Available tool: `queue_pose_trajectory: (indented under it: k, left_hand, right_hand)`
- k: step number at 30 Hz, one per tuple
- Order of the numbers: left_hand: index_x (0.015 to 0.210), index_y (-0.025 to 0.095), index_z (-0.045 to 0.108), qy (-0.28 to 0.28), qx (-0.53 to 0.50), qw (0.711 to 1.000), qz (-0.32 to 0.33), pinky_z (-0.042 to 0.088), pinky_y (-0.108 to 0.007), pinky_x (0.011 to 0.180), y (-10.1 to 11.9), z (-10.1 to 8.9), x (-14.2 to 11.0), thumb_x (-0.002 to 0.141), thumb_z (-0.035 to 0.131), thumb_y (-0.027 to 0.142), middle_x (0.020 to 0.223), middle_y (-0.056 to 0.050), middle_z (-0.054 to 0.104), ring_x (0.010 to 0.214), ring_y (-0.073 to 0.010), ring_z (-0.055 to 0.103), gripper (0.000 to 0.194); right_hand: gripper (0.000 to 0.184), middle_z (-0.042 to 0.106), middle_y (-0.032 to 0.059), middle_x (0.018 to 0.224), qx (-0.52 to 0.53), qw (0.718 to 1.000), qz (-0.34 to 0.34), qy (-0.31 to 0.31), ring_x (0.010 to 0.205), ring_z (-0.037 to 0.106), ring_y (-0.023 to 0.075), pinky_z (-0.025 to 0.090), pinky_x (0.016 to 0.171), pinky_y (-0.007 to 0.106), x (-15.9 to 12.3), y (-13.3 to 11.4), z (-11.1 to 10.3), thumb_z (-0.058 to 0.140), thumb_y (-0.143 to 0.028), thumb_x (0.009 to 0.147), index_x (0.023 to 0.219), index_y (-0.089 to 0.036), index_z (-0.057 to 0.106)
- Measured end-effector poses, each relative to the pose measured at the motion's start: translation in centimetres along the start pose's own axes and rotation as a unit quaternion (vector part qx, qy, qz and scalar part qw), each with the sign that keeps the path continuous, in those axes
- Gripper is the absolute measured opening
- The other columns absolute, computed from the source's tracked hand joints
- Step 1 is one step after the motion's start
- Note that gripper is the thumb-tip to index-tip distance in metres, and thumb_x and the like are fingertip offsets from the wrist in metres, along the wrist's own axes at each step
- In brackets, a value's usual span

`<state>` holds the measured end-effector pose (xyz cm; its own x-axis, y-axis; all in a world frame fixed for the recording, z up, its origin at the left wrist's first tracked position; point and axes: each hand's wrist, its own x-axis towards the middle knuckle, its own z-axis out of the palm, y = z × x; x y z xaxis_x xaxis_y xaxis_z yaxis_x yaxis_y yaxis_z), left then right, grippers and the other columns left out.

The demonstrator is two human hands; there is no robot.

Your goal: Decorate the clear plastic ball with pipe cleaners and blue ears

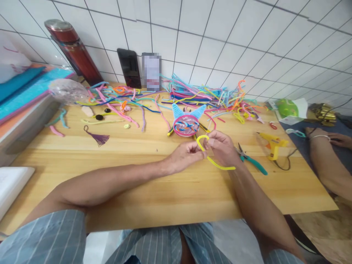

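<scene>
Between my hands is a yellow pipe cleaner (pixel 221 167), curved into a hook at its upper end, its tail hanging toward the right. My left hand (pixel 184 157) pinches it along the bend. The fingers of my right hand (pixel 223 147) are closed on it near the hooked tip. Just beyond my hands sits a round pink-rimmed craft piece (pixel 186 124) with two light blue pointed ears and a clear, glossy middle crossed by coloured strands. Teal-handled pliers (pixel 254 164) lie right of my right hand, partly behind the wrist.
Many coloured pipe cleaners (pixel 192 93) are heaped along the tiled wall. A yellow glue gun (pixel 273 145) with a cord stands at right. A purple tassel (pixel 99 138), a red thermos (pixel 74 53) and a black phone (pixel 129 68) are at left. Another person's arm (pixel 324 157) rests far right.
</scene>
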<state>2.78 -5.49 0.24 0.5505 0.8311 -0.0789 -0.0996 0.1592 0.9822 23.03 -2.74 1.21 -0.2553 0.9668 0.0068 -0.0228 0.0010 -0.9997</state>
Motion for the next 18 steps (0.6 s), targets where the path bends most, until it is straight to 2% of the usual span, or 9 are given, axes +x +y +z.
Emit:
queue_pose_trajectory:
  k: [3,6,8,11,14,16,18]
  left_hand:
    - [0.093,0.02,0.061,-0.031,-0.007,0.999,-0.005,0.035,-0.026,0.066,-0.1,0.4,-0.6,0.084,0.08,0.052,0.077,0.007,0.053,0.068,-0.0099,0.043,0.039]
    - [0.101,0.02,0.062,0.003,-0.02,0.999,0.031,0.041,-0.026,0.072,0.1,0.7,-1.1,0.089,0.077,0.057,0.089,0.004,0.06,0.076,-0.011,0.049,0.042]
    - [0.097,0.019,0.061,0.016,0.0,0.999,0.049,0.04,-0.026,0.074,0.1,0.7,-1.3,0.092,0.073,0.059,0.087,0.004,0.058,0.077,-0.0115,0.049,0.041]
    - [0.083,0.019,0.059,-0.005,0.079,0.995,0.067,0.036,-0.026,0.07,-0.2,0.6,-1.4,0.099,0.062,0.058,0.076,0.005,0.049,0.073,-0.0118,0.043,0.042]
    - [0.081,0.019,0.062,-0.028,0.162,0.984,0.07,0.036,-0.026,0.068,-0.8,0.3,-1.2,0.102,0.056,0.052,0.073,0.004,0.053,0.07,-0.012,0.046,0.04]
    - [0.082,0.019,0.064,-0.023,0.208,0.975,0.067,0.038,-0.026,0.068,-1.3,0.0,-0.8,0.1,0.055,0.046,0.073,0.004,0.057,0.069,-0.0123,0.049,0.034]
    - [0.078,0.019,0.062,-0.02,0.236,0.97,0.061,0.037,-0.026,0.066,-2.0,-0.3,-0.5,0.1,0.056,0.045,0.069,0.004,0.056,0.066,-0.0121,0.049,0.035]
  right_hand:
    - [0.048,0.062,-0.0035,0.064,-0.073,0.995,0.041,-0.059,0.057,0.049,0.0119,0.039,0.058,0.027,-0.4,-1.3,-1.5,0.092,-0.064,0.076,0.073,-0.023,0.068]
    - [0.048,0.059,-0.0042,0.063,-0.161,0.973,0.078,-0.149,0.056,0.045,0.0111,0.033,0.054,0.026,-1.0,-3.1,-2.4,0.09,-0.065,0.08,0.076,-0.022,0.071]
    - [0.043,0.063,-0.0029,0.066,-0.221,0.956,0.071,-0.179,0.06,0.051,0.0126,0.038,0.057,0.026,-1.5,-4.2,-2.3,0.086,-0.062,0.088,0.077,-0.022,0.073]
    - [0.029,0.076,-0.0005,0.078,-0.315,0.932,0.036,-0.177,0.071,0.066,0.0169,0.05,0.067,0.029,-2.4,-5.6,-2.0,0.081,-0.054,0.094,0.087,-0.025,0.08]
    - [0.024,0.083,0.0007,0.089,-0.38,0.917,0.017,-0.124,0.081,0.075,0.0206,0.057,0.076,0.033,-3.8,-6.2,-3.4,0.081,-0.048,0.093,0.106,-0.029,0.085]
    - [0.027,0.084,0.0018,0.092,-0.408,0.912,0.012,-0.029,0.083,0.076,0.022,0.059,0.078,0.035,-5.5,-6.1,-5.9,0.081,-0.05,0.092,0.108,-0.029,0.085]
    - [0.029,0.084,0.0029,0.092,-0.425,0.899,0.011,0.108,0.083,0.075,0.0228,0.059,0.077,0.036,-7.6,-5.6,-9.2,0.082,-0.054,0.089,0.103,-0.028,0.084]
